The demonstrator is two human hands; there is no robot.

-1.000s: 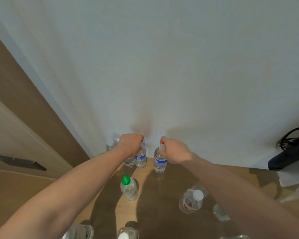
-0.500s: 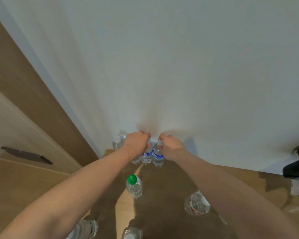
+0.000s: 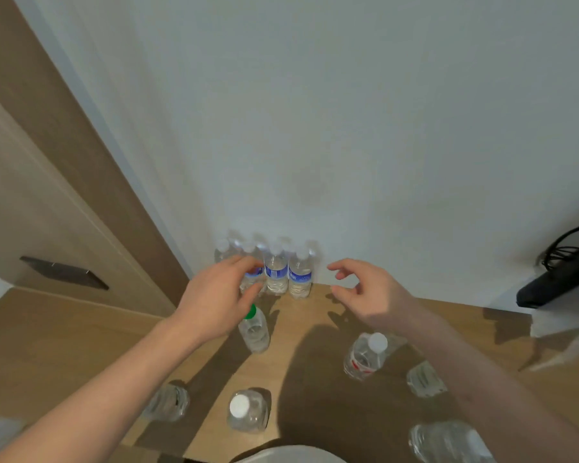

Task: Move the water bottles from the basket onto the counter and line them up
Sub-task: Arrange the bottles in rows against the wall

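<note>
My left hand and my right hand are both released, with the fingers spread and curled a little and nothing between them; they hang above the counter on either side of the row I am building. The row stands against the white wall at the far edge of the counter: upright clear bottles with blue labels and white caps, pressed side by side so they touch, and I think the wall serves as a straight guide for them. How many stand at its left end I cannot tell, because my left hand covers part of it. Other bottles are on the counter but not lined up. The bottle with the green cap is just under my left hand, a little in front of the row, so it seems the natural next one to join. A bottle with a red label stands nearer to my right arm, and some more are scattered close to me, well apart from each other. At the bottom edge a pale round rim shows, maybe the basket, but I am not sure. I judge the job is about half done.
</note>
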